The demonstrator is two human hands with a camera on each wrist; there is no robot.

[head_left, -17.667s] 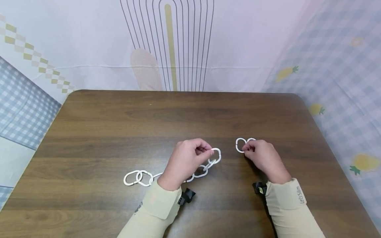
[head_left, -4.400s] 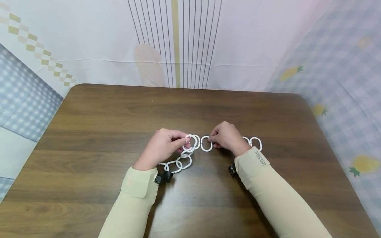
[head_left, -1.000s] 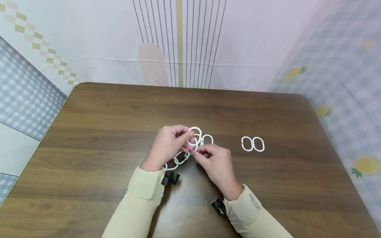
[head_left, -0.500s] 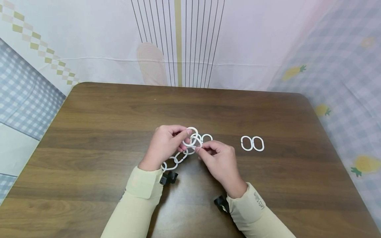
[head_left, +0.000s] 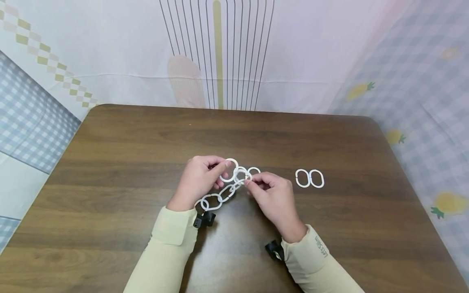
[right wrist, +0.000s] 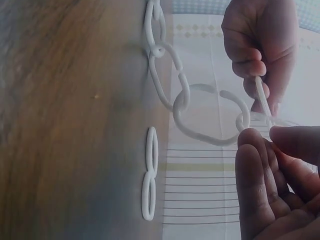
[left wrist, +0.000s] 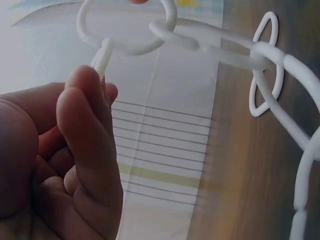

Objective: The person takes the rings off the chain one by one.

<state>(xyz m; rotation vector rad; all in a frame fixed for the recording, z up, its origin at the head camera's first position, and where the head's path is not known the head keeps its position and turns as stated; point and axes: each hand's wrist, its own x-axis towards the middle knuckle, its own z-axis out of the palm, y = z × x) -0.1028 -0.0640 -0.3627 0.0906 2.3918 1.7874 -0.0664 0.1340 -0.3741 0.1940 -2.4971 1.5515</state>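
My left hand (head_left: 199, 179) pinches a white plastic chain link (head_left: 237, 164) between thumb and fingertips, above the middle of the table. Just to its right, my right hand (head_left: 272, 197) pinches another white link, hooked with the left one; its fingertips hide part of that link. In the left wrist view, the held link (left wrist: 103, 56) shows edge-on, joined to a wider link (left wrist: 172, 20). From the right hand's link a chain of white links (head_left: 221, 198) runs down-left towards the left wrist. In the right wrist view, the chain (right wrist: 183, 85) hangs in several joined links.
Behind my right fingertips a loose white link (head_left: 254, 168) lies on the table. Farther right, two loose white links (head_left: 310, 178) lie side by side, touching. The brown wooden table (head_left: 146, 138) ends at a patterned cloth (head_left: 293, 49).
Over the last second the hands have drawn slightly apart, spreading the hooked links. Earlier, the right hand was at the links on the right, then came to the left hand's chain.
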